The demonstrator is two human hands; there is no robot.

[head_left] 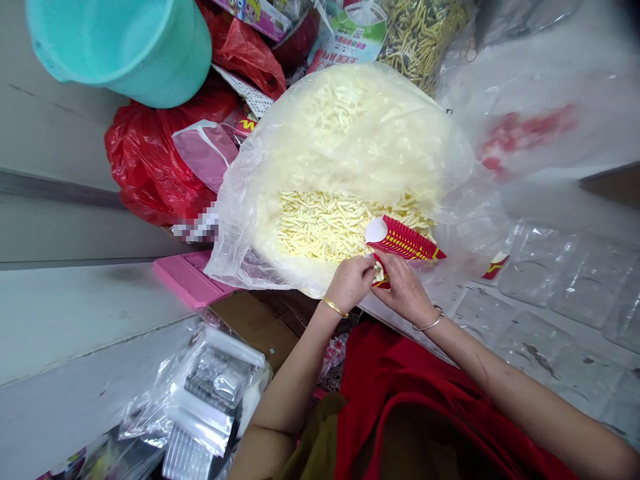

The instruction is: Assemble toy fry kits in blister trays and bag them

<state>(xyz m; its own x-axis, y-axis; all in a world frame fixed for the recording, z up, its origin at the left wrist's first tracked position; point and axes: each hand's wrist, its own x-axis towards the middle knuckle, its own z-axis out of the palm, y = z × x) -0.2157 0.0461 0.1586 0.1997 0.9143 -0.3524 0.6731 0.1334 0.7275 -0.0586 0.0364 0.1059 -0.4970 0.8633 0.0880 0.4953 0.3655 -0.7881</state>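
Observation:
My right hand (406, 290) is closed around a small red-and-yellow fry carton (383, 285), with pale yellow fry-shaped sticks (379, 271) showing at its mouth. Against that opening, my left hand (349, 283) has its fingers drawn together; what they pinch, if anything, is hidden. Just beyond my hands, a row of nested red-and-yellow fry cartons (407, 240) lies on the loose sticks. A large clear plastic bag (240, 220) holds a big heap of these sticks (320, 223), its far part covering many of them.
A turquoise bucket (185, 60) and red plastic bags (145, 160) stand at upper left. A pink tray (183, 277) lies left of the big bag. Clear plastic trays (565, 280) cover the right side. A bag of twisted golden-brown pieces (423, 40) is at the back.

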